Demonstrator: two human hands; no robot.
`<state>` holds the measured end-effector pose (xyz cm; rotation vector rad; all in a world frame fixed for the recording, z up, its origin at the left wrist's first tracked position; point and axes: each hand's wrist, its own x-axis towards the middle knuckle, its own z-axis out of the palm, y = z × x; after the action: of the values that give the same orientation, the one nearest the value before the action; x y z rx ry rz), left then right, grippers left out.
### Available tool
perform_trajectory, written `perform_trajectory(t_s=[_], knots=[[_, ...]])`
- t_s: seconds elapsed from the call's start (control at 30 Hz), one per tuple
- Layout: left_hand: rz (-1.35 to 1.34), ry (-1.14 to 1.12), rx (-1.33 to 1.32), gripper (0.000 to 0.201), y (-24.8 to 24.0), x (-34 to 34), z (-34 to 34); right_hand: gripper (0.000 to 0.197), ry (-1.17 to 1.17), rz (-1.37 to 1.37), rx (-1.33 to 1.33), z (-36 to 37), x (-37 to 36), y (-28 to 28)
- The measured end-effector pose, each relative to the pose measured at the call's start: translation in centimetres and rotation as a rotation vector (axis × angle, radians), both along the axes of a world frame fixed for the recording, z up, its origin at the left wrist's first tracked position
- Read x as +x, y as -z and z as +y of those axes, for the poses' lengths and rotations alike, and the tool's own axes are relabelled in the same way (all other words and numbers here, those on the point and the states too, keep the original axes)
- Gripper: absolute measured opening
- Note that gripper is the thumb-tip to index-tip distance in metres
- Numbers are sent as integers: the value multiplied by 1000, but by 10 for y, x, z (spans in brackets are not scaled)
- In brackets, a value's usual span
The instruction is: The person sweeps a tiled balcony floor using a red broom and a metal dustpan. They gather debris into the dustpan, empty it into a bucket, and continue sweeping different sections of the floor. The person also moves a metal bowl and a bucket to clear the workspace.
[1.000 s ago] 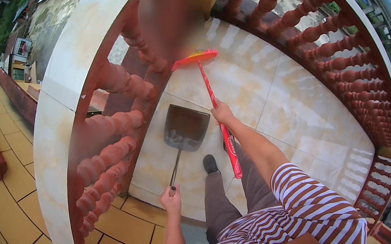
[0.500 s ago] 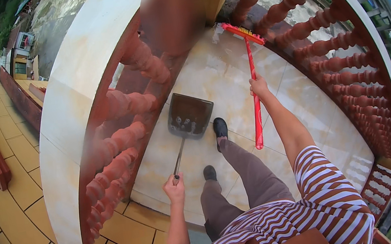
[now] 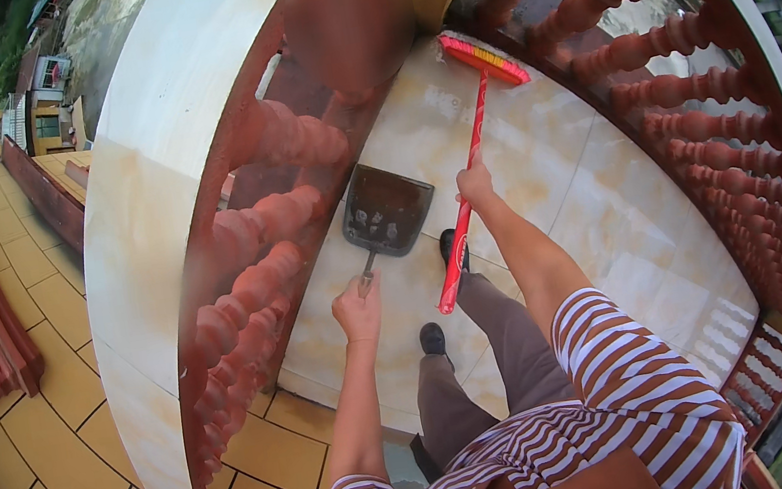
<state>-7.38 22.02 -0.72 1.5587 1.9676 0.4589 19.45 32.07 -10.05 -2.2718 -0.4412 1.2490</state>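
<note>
I see, in the head view, the right hand (image 3: 475, 183) with fingers wrapped around the red broom (image 3: 457, 270) midway along its stick, probably for steering, and the left hand (image 3: 358, 308) with fingers curled round the handle of the dark dustpan (image 3: 391, 209). The dustpan's mouth faces away from the body, presumably to stay accessible above the tiled floor (image 3: 539, 151); farther out, the broom's head lies near the right balustrade (image 3: 686, 86).
</note>
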Motion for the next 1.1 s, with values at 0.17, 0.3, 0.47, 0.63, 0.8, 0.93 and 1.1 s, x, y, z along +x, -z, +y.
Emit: perform_trajectory(t_s=[0.17,0.3,0.47,0.63,0.8,0.93,1.1], knots=[[21,2,-116,34,-6,12,29,67,-380,79,-266,-109,-6,-52],[-25,-6,-85,36,-8,12,28,65,-371,324,-212,-165,-6,-138],[-46,-12,-87,38,-7,6,24,61,-223,336,-67,-139,5,-179],[-90,58,-108,41,-8,23,28,60,-154,25,74,-34,30,-43],[-165,38,-221,41,-6,14,28,67,-415,-2,-135,-90,-68,-49],[-159,73,-319,43,-5,1,32,68,-621,90,-300,-215,-114,-104],[-174,96,-113,42,4,-15,0,65,-723,153,-346,-298,-117,-203]])
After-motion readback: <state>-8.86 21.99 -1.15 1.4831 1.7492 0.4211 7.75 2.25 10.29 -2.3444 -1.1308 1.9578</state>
